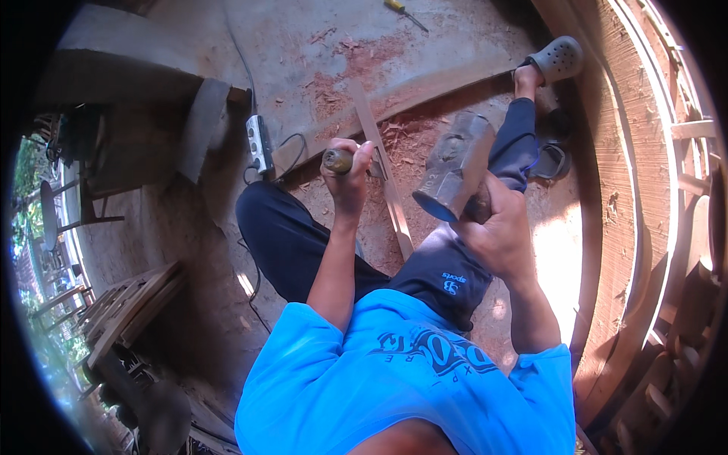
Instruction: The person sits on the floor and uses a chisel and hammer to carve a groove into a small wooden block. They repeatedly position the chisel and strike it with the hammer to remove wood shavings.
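Seemingly chiselling wood (395,208), left fist (351,178) is clasping a handle (337,160); right fist (500,233), at three o'clock, a hammer (459,168). Next blow is likely demanding aim.

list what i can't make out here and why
- Head view: the shape of the tool below its handle, mostly hidden by the left grip.
- Head view: most of the hammer's handle, covered by the right grip.
- Head view: where the strip ends, hidden by the right leg.
- Head view: the screwdriver's handle end, cut off by the top edge.
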{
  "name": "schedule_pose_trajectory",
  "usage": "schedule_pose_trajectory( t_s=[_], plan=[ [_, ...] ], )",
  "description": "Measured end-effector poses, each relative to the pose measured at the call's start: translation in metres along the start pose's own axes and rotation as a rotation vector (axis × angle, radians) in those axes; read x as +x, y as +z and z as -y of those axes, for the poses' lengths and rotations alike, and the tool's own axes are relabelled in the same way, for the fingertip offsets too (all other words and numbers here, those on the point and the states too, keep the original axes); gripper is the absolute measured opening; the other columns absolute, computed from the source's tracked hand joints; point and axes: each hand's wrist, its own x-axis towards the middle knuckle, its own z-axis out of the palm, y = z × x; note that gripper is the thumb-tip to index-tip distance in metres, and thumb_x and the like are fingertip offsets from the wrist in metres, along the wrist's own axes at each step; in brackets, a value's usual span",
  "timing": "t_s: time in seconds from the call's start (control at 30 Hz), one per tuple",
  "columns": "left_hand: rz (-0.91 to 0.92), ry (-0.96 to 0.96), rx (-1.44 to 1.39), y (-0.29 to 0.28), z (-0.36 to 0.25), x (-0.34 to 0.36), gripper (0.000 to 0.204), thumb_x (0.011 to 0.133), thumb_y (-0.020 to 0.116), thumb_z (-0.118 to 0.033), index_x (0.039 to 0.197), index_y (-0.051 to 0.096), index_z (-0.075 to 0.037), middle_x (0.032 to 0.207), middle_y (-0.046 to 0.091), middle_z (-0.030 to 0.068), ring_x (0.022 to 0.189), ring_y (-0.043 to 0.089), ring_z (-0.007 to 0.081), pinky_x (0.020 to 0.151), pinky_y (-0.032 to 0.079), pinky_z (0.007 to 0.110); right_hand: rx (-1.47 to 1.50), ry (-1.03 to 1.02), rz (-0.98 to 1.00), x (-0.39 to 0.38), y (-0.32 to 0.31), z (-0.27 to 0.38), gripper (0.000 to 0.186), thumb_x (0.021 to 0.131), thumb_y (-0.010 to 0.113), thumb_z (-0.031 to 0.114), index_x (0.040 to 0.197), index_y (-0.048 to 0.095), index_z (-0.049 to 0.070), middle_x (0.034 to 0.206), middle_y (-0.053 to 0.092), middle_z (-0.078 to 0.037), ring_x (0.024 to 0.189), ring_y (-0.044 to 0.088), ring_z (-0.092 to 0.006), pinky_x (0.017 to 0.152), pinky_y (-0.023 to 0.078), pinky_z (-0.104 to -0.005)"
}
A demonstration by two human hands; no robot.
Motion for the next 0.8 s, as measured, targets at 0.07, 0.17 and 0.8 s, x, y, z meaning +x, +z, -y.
schedule_pose_trajectory(
  t_s=[0.07, 0.17, 0.8],
  plan=[
    [-0.011, -0.033, 0.046, 0.0, 0.005, -0.007, 0.022, 0.088, 0.076, -0.004, 0.08, 0.056, -0.008, 0.078, 0.053, -0.0047, 0.067, 0.049, 0.0037, 0.062, 0.04, 0.022, 0.002, -0.01, 0.003, -0.004, 0.0, 0.001, 0.034, 0.078, 0.073, 0.006, 0.11, 0.065, -0.001, 0.078, 0.069, -0.017, 0.067, 0.07, -0.0265, 0.065, 0.052, -0.0346],
    [0.011, -0.032, 0.136, 0.0, 0.008, -0.011, 0.024, 0.087, 0.077, -0.004, 0.079, 0.054, -0.007, 0.079, 0.051, -0.0054, 0.071, 0.044, 0.0042, 0.066, 0.039, 0.022, 0.002, -0.016, 0.017, -0.01, -0.002, 0.004, 0.034, 0.078, 0.073, 0.006, 0.11, 0.064, -0.002, 0.076, 0.069, -0.018, 0.067, 0.07, -0.0258, 0.064, 0.052, -0.0346],
    [0.137, 0.166, 0.355, -0.006, 0.065, -0.073, 0.026, 0.09, 0.076, -0.019, 0.08, 0.057, -0.005, 0.079, 0.056, -0.0008, 0.07, 0.056, 0.0098, 0.067, 0.048, 0.034, -0.487, -0.264, 0.172, 0.014, 0.03, 0.0, 0.037, 0.079, 0.073, 0.017, 0.11, 0.059, 0.003, 0.086, 0.07, -0.023, 0.078, 0.071, -0.0418, 0.068, 0.055, -0.0489]
  ],
)
